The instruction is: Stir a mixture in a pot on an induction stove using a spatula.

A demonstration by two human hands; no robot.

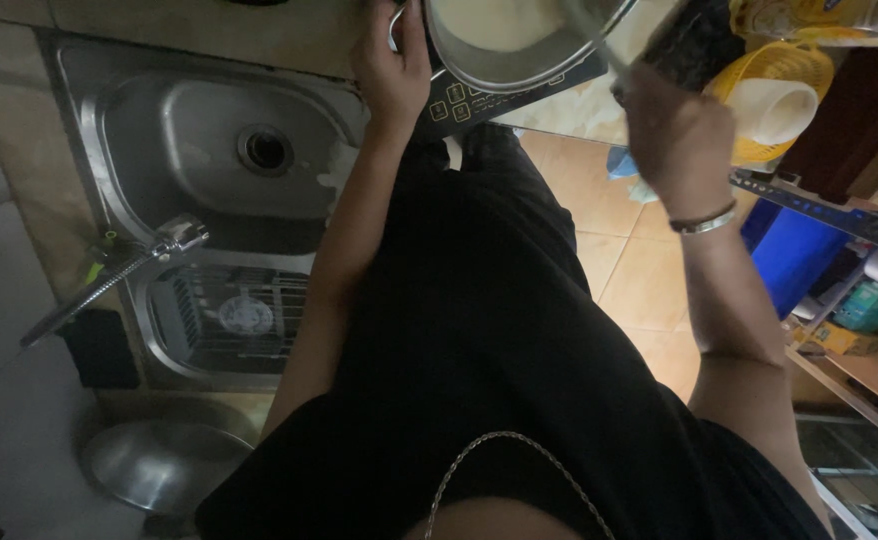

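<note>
Far left, a double steel sink (129,110) set in the counter: upper basin bare around its drain (264,150), lower basin holding a wire rack (234,320), with a bent tap (174,238) reaching over the divider between them. Below the sink, near the frame's bottom edge, a steel bowl (164,465) lying dome-up. Further right, the left hand (391,70) — fingers curled shut around the pot's side handle (396,25), thumb pressed against the rim, steadying it. Just beside that hand, to its right and slightly ahead, the pot (519,45) itself: round, steel, a pale liquid inside, sitting on a dark cooktop (489,95) with a row of light buttons along its near edge. No long axis to speak of in a round pot; open mouth facing up, handle on the left, so left hand touching and right hand a little apart. Right again, the right hand (674,125), bangle at the wrist, closed in a fist around a thin metal utensil (599,45) slanting up and leftward into the pot — lower end hidden in the grip, working end blurred, kind not clear. Beyond that hand, a yellow basket (759,85) with a white cup (774,110) inside, then a blue box (799,255) and cluttered shelves (859,330) at the far right. Black clothing filling the middle, tan floor tiles (639,270) showing between body and shelves.
</note>
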